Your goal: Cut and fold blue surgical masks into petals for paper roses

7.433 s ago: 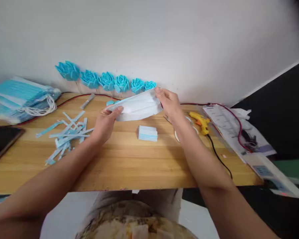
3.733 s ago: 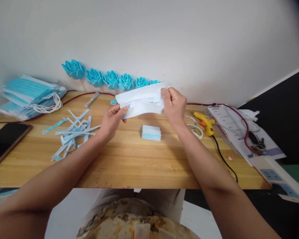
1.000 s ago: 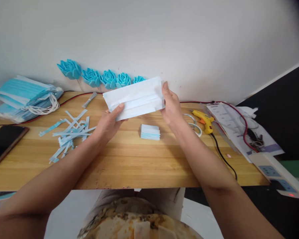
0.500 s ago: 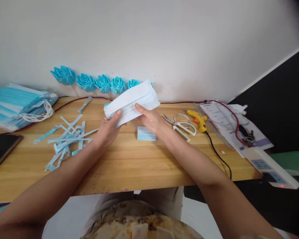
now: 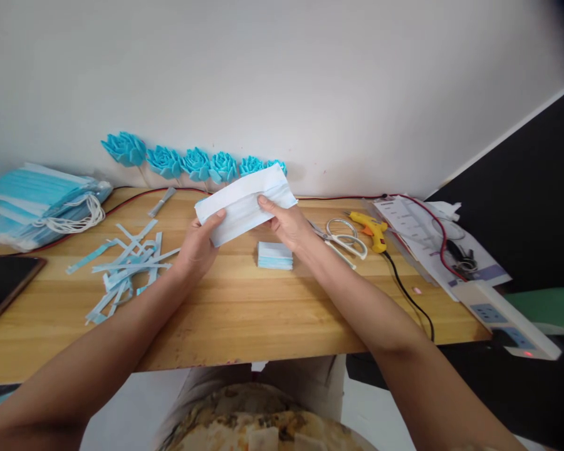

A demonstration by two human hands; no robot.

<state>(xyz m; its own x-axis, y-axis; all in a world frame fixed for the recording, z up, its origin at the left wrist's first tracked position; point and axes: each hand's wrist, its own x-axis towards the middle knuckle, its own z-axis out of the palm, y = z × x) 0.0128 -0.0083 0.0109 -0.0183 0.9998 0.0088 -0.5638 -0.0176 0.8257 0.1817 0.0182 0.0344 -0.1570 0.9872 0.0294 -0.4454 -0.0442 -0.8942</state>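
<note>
Between my two hands a pale blue and white face mask sheet (image 5: 247, 203) is stretched out above the table, tilted up to the right, with no ear loops visible on it. My left hand (image 5: 200, 241) pinches its left end, thumb on top. My right hand (image 5: 284, 222) grips it nearer the right end, thumb across the front; the other fingers are behind the sheet. Just below, a small stack of folded pale blue pieces (image 5: 275, 257) lies on the wooden table (image 5: 225, 313). Scissors (image 5: 343, 241) with white handles rest right of my right hand.
Blue paper-like flowers (image 5: 196, 164) on stems lean along the wall. Cut strips (image 5: 131, 266) lie left, beside a phone (image 5: 9, 285) and a bag of masks (image 5: 42, 200). On the right are a yellow glue gun (image 5: 373, 230), papers (image 5: 423, 238) and a power strip (image 5: 507, 319).
The sheet has been drawn flatter and turned slightly, its right end lower, so more of the flowers behind shows. Both hands keep their hold. The view has shifted a little.
</note>
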